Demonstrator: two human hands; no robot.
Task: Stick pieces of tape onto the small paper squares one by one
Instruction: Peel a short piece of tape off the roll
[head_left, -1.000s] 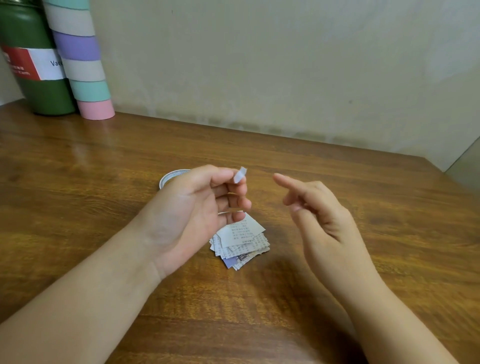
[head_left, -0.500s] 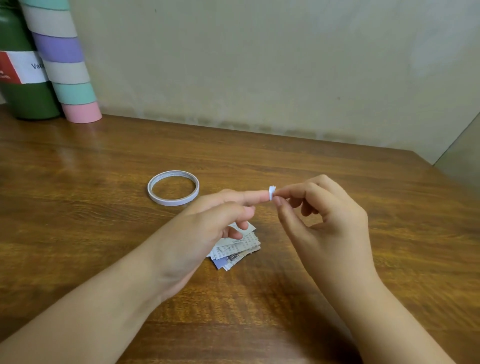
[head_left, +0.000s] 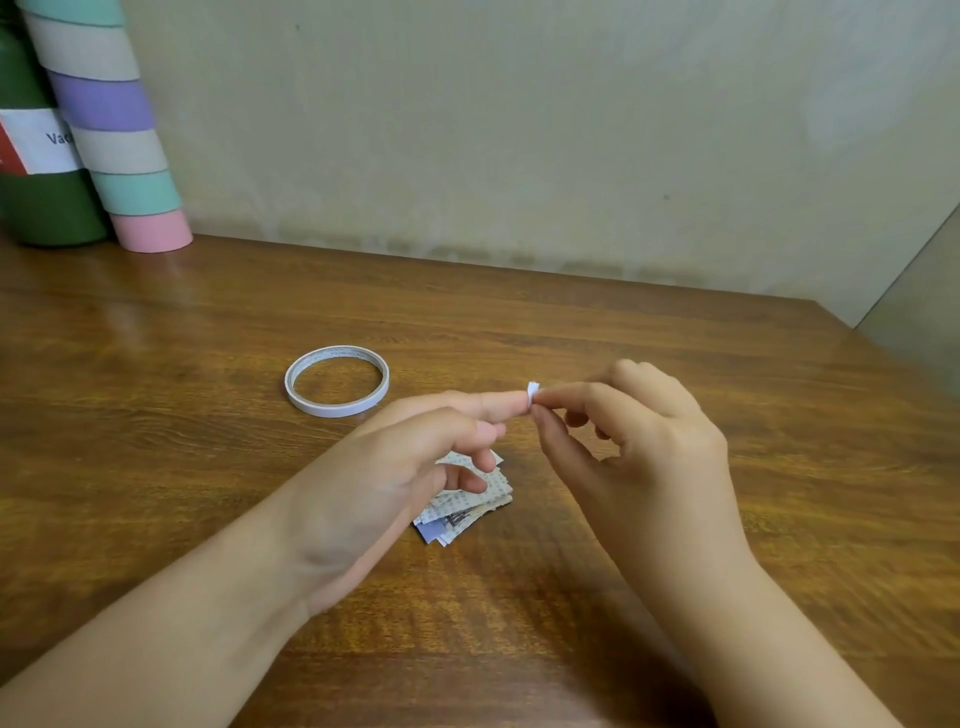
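Wooden counter (head_left: 675, 364), brown, filling the lower two thirds of the frame against a pale wall. Centre of frame: a small white piece of tape (head_left: 533, 391), held in the air above the counter between both hands. Left hand (head_left: 395, 467), entering from the lower left: forefinger stretched straight out with the tape stuck at its tip, the other fingers loosely curled beneath, holding nothing. Right hand (head_left: 644, 457), entering from the lower right: thumb and forefinger pressed together, pinching the tape's right edge; remaining fingers bent inward. Below the hands, just under centre: a small stack of paper squares (head_left: 467, 512), printed, lying flat on the counter and partly hidden by the left hand's fingers. Left of centre, slightly above the hands: one roll of tape (head_left: 336, 380), a thin white ring lying flat, apart from the stack. Upper left corner: a green can (head_left: 41, 208) with a red and white label, and, touching it on the right, a leaning striped tube (head_left: 114, 135) in pink, mint, beige and purple bands.
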